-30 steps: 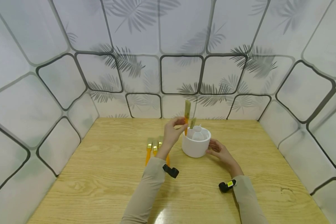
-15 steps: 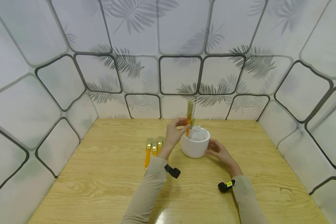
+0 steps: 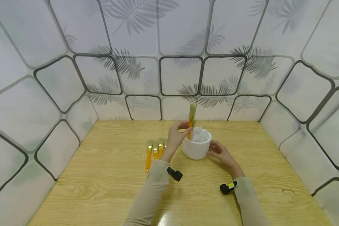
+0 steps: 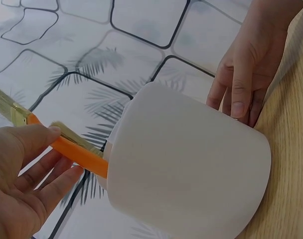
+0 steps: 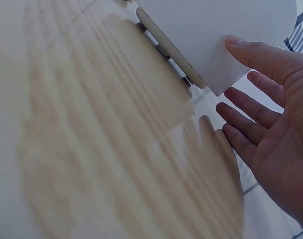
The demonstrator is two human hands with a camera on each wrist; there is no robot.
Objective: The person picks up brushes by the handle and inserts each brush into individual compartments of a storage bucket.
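Note:
A paintbrush with an orange handle (image 4: 74, 152) is pinched between the thumb and fingers of my left hand (image 3: 175, 136). Its bristles point up, and the handle's lower end is hidden inside a round white container (image 3: 196, 150). Behind it, the pale bristles of a second brush (image 4: 67, 130) rise above the rim. A white inner piece with a round opening (image 3: 198, 135) sits in the container. My right hand (image 3: 223, 153) is at the container's right side; in the right wrist view its thumb (image 5: 236, 42) touches the wall and the fingers are extended.
Several more orange-handled paintbrushes (image 3: 148, 153) lie side by side on the wooden table (image 3: 101, 188), left of the container and partly hidden by my left forearm. Patterned fabric walls (image 3: 141, 75) enclose the table at the back and sides.
My left hand has moved slightly right and down, lowering the paintbrush a little further into the container. My right hand stays at the container's side.

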